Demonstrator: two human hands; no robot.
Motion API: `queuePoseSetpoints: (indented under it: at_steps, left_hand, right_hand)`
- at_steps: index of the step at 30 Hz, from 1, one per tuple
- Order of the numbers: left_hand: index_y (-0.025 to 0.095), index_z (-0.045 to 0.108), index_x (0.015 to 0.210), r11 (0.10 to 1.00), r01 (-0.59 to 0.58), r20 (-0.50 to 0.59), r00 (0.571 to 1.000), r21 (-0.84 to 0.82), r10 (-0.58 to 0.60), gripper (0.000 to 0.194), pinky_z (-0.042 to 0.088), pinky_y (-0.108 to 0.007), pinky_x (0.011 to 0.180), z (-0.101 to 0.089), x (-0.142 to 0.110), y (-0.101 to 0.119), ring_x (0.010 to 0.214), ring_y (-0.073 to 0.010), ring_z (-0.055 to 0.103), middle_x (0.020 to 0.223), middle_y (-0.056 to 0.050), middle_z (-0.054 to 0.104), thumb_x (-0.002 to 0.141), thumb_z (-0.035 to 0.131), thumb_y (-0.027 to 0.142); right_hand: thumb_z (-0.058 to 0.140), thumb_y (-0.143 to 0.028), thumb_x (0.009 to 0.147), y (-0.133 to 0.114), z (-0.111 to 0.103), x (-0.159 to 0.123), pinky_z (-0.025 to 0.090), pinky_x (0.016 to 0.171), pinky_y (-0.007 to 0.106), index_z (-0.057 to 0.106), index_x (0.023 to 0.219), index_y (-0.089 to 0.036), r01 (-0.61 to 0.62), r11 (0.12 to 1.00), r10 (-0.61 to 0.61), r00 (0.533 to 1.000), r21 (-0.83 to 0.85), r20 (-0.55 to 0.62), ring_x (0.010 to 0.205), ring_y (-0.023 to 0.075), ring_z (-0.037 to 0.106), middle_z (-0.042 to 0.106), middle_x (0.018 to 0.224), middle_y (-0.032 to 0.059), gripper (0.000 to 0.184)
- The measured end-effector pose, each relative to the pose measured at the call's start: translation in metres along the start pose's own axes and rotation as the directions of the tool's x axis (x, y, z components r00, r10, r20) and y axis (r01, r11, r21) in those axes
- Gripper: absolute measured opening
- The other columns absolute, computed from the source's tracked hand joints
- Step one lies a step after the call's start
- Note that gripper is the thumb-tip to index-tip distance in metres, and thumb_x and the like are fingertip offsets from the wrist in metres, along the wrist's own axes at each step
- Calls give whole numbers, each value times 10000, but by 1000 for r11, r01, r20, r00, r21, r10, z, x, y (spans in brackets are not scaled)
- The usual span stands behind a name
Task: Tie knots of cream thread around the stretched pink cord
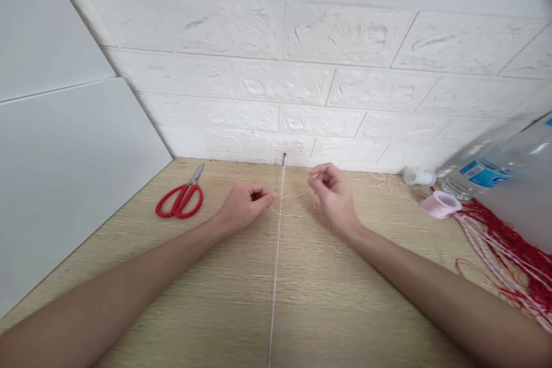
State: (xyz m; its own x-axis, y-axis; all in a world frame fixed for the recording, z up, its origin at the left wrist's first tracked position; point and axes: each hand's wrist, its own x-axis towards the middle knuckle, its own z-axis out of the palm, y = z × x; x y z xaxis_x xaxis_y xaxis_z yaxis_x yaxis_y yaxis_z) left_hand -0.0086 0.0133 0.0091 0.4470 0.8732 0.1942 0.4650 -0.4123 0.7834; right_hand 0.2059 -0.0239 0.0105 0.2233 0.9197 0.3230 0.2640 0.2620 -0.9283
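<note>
A pale cord [276,276] runs taut from a small dark anchor [284,155] at the foot of the wall toward me. Its far end is a short knotted braid [283,181]. Left of the cord, my left hand [248,204] pinches a thin light thread by thumb and forefinger. On the other side my right hand [332,195] is raised a little, thumb and forefinger closed on the thread. Between the hands the thin thread [297,215] crosses the cord in a loose loop. A loose tail hangs below my right hand.
Red-handled scissors [181,198] lie at the left. At right are a pink thread spool [440,204], a white spool [419,176], a water bottle [483,172] and piled red cords [513,241]. A white brick-pattern wall [259,83] bounds the table's back.
</note>
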Motion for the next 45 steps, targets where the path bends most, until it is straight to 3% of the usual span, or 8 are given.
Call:
queuePoseSetpoints:
  at_steps: [2, 5, 15, 22, 31, 35, 40, 45]
  left_hand:
    - [148, 535, 575, 1000, 0, 8, 1000, -8, 0, 405, 258, -239, 501, 0, 0, 1, 516, -86, 336, 514, 44, 376, 849, 559, 445]
    - [144, 565, 593, 999, -12, 22, 1000, -36, 13, 410, 281, -241, 520, 1, 0, 3, 539, -92, 362, 527, 36, 398, 873, 535, 442]
    - [144, 568, 649, 996, -92, 101, 991, 6, 91, 425, 289, -240, 531, 4, -3, 6, 561, -92, 391, 583, 24, 462, 940, 441, 427]
    - [174, 371, 592, 993, -56, -2, 998, 101, 57, 425, 250, -246, 523, 4, -1, 6, 544, -93, 316, 559, 43, 306, 921, 440, 435]
    - [185, 267, 589, 984, 21, -104, 995, 177, -2, 419, 223, -264, 530, 4, 1, 1, 534, -99, 289, 561, 33, 253, 892, 445, 413]
    - [184, 269, 573, 977, 16, -112, 994, 214, 8, 392, 233, -263, 535, 5, 1, 0, 528, -95, 292, 542, 38, 258, 870, 450, 367]
    - [173, 309, 533, 959, 27, -110, 994, 281, 4, 354, 256, -255, 542, 6, 0, -4, 514, -87, 332, 501, 49, 331, 808, 496, 294]
    - [175, 376, 548, 944, 64, -140, 990, 324, -19, 332, 260, -259, 540, 6, 0, -5, 519, -95, 382, 509, 48, 402, 808, 522, 323]
  right_hand:
    - [553, -342, 843, -11, 9, -13, 332, 470, 243, 619, 924, -199, -70, 996, 83, 964, -58, 253, 511, 122, 423, 479, 573, -37, 177]
    - [556, -422, 857, -18, 18, -25, 274, 409, 234, 668, 992, -193, -147, 977, 200, 880, -154, 431, 426, 107, 390, 503, 505, -42, 289]
    - [621, -318, 781, -19, 24, -26, 188, 428, 237, 698, 753, -198, -158, 976, 217, 776, -150, 592, 447, 78, 274, 339, 490, -75, 145]
    - [592, -307, 770, -20, 11, -14, 360, 581, 250, 640, 689, -182, -287, 958, 264, 835, -27, 484, 625, 122, 466, 571, 683, 0, 157]
    - [553, -339, 813, -12, -53, 2, 378, 669, 303, 520, 586, -186, -287, 957, 254, 902, 43, 350, 724, 167, 517, 588, 740, 37, 276]
    - [541, -435, 840, -11, -77, 5, 347, 625, 313, 379, 466, -198, -191, 948, 236, 958, -254, 163, 624, 166, 497, 526, 596, 20, 471]
    - [577, -337, 783, -12, -87, 9, 370, 701, 338, 590, 572, -204, 88, 658, 97, 975, -748, 200, 792, 233, 561, 652, 796, 49, 250]
    - [587, -279, 775, 1, -73, 22, 411, 777, 344, 663, 942, -218, 247, 612, 16, 946, -751, 324, 886, 238, 579, 667, 923, 62, 193]
